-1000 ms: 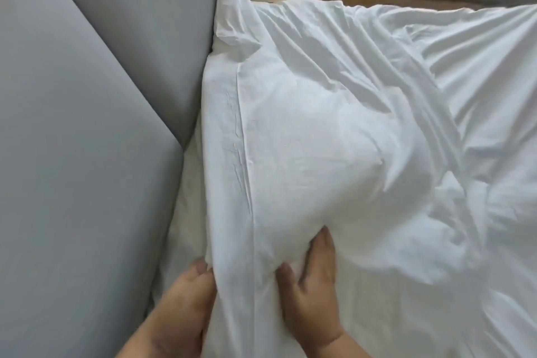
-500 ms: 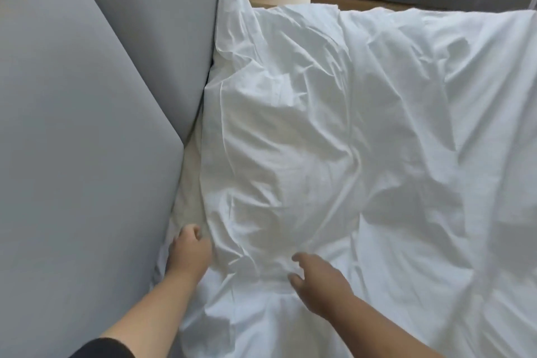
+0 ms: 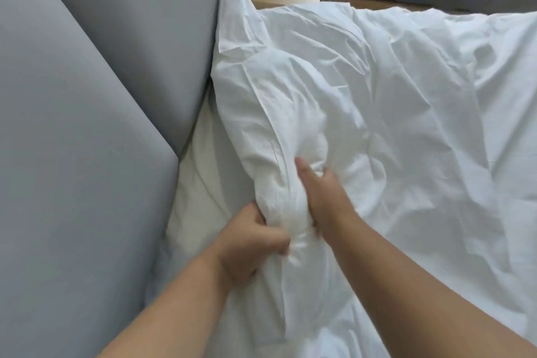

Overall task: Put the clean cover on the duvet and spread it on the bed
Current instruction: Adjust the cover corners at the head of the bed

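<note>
Soft, even daylight — no glare, only faint grey shadows in the folds of the duvet cover [image 3: 392, 102]. My left hand [image 3: 250, 244] is motion-blurred; the wide lens bends the headboard [image 3: 87, 125] edges — far background slightly soft.

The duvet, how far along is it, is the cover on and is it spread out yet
Done: the white covered duvet lies across most of the bed, right up to the grey headboard. In hand: both the left hand and the right hand grip a bunched ridge of it near the headboard. Left: that ridge and the creases need smoothing flat. Whether the cover is closed cannot be seen.
</note>
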`<state>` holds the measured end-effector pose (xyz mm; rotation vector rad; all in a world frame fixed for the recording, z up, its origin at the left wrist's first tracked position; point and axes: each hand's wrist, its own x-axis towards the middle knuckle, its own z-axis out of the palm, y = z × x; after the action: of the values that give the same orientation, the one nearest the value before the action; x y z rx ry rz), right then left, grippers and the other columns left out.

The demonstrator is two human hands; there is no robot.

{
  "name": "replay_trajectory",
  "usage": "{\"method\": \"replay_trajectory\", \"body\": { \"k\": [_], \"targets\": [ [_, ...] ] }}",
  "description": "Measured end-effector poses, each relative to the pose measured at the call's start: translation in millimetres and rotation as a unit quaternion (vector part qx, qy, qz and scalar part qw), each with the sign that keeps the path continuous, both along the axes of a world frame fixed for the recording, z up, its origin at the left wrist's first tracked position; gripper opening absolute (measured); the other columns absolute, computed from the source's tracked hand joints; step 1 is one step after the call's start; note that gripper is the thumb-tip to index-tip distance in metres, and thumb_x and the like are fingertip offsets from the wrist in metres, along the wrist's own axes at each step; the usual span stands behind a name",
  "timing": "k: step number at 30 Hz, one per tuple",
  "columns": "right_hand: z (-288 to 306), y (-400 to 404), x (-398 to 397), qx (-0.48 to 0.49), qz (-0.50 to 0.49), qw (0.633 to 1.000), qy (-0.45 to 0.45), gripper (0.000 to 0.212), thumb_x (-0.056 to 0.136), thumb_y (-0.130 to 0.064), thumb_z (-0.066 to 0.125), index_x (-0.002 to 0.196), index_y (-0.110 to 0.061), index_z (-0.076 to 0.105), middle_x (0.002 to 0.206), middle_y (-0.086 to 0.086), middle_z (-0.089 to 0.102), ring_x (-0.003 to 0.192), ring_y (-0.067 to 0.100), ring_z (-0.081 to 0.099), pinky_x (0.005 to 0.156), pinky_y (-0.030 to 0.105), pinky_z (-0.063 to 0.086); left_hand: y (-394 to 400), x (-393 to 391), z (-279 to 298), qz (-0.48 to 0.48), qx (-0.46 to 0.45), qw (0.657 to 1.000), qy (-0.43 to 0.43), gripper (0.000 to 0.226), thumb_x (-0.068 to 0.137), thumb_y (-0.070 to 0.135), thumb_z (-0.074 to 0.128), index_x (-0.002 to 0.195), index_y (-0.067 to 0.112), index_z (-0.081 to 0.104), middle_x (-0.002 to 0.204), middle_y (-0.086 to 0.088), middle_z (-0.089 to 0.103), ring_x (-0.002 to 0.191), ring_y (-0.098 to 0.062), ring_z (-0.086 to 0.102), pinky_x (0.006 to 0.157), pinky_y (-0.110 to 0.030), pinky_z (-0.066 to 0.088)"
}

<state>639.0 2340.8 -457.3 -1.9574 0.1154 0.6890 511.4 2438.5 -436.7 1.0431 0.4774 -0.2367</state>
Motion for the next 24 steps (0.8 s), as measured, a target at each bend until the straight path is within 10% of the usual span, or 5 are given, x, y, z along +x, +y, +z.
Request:
{"method": "replay_trajectory", "body": {
  "k": [4, 7, 11, 20, 24],
  "targets": [
    [13.7, -12.0, 18.4, -0.095, 0.052, 0.992, -0.066, 0.036, 0.083, -0.055, 0.058, 0.083, -0.018, 0.063, 0.077, -0.007, 0.067, 0.071, 0.014, 0.062, 0.061, 0.032, 0.045, 28.6, -2.3, -7.1, -0.028, -0.129, 0.991, -0.033, 0.05, 0.083, 0.042, 0.078, 0.123, 0.013, 0.072, 0.124, -0.012, 0.07, 0.117, -0.026, 0.067, 0.098, -0.038, 0.052],
    [1.9, -16.3, 6.7, -0.112, 0.108, 0.984, -0.09, 0.029, 0.096, -0.038, 0.053, 0.079, -0.015, 0.056, 0.074, -0.004, 0.06, 0.07, 0.018, 0.057, 0.064, 0.035, 0.044, 57.3, 24.3, -41.0, 0.171, -0.166, 0.967, 0.092, 0.071, 0.093, 0.063, 0.044, 0.14, 0.012, 0.057, 0.134, -0.014, 0.065, 0.12, -0.032, 0.064, 0.105, -0.049, 0.044],
    [-9.7, -25.1, 7.4, -0.079, 0.142, 0.984, -0.079, 0.03, 0.098, -0.038, 0.053, 0.075, -0.019, 0.055, 0.063, -0.01, 0.055, 0.06, 0.011, 0.052, 0.059, 0.03, 0.044, 84.1, 67.6, -57.8, 0.187, -0.134, 0.96, 0.161, 0.091, 0.072, 0.077, 0.059, 0.135, 0.012, 0.061, 0.132, -0.017, 0.066, 0.122, -0.038, 0.062, 0.108, -0.055, 0.043],
    [6.1, -52.6, 25.1, 0.011, 0.095, 0.995, -0.03, 0.034, 0.101, -0.042, 0.05, 0.073, -0.031, 0.064, 0.071, -0.016, 0.065, 0.068, 0.008, 0.062, 0.065, 0.03, 0.049, 59.1, 121.2, 18.2, 0.076, -0.103, 0.992, -0.011, 0.033, 0.079, 0.007, 0.061, 0.108, 0.0, 0.075, 0.111, -0.023, 0.071, 0.1, -0.039, 0.071, 0.083, -0.046, 0.06],
    [8.1, -53.2, 35.1, -0.08, 0.049, 0.988, -0.121, 0.024, 0.102, -0.028, 0.05, 0.09, -0.023, 0.07, 0.092, -0.006, 0.07, 0.09, 0.017, 0.063, 0.079, 0.031, 0.05, 88.4, 111.1, 70.0, 0.105, -0.117, 0.97, -0.186, 0.043, 0.079, 0.03, 0.077, 0.118, 0.012, 0.075, 0.121, -0.014, 0.072, 0.113, -0.032, 0.068, 0.086, -0.043, 0.059]
  ]
}}
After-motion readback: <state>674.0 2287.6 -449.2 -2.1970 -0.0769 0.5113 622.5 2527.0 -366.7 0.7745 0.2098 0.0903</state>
